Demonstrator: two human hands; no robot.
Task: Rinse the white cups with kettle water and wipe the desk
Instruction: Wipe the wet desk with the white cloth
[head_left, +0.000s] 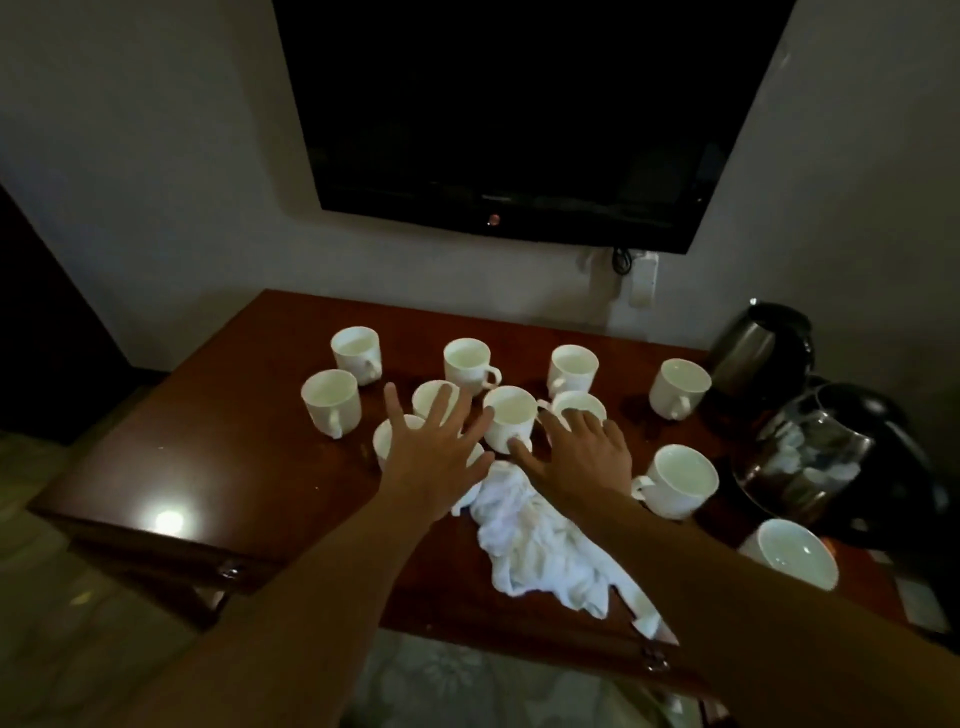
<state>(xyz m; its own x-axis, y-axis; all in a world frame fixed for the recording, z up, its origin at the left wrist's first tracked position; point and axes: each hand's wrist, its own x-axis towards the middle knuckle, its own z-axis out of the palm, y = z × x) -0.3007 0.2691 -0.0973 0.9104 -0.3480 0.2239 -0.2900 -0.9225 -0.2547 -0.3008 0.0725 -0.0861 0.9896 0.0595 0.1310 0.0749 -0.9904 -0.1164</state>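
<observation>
While both the left hand and right hand hover with fingers spread, glossy white handled ceramic cups stand upright on the reddish-brown wooden worktop, beside a crumpled white cloth.

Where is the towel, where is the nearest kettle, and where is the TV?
white towel (540, 551), head view, on the crumpled middle of the cloth.
nearest kettle (810, 467), head view, on its shiny metal body.
TV (519, 104), head view, on the dark screen.

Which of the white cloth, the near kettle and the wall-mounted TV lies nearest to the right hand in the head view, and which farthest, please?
From the right hand:
1. White cloth, just below it.
2. Near kettle, to its right.
3. TV, on the wall behind.
</observation>
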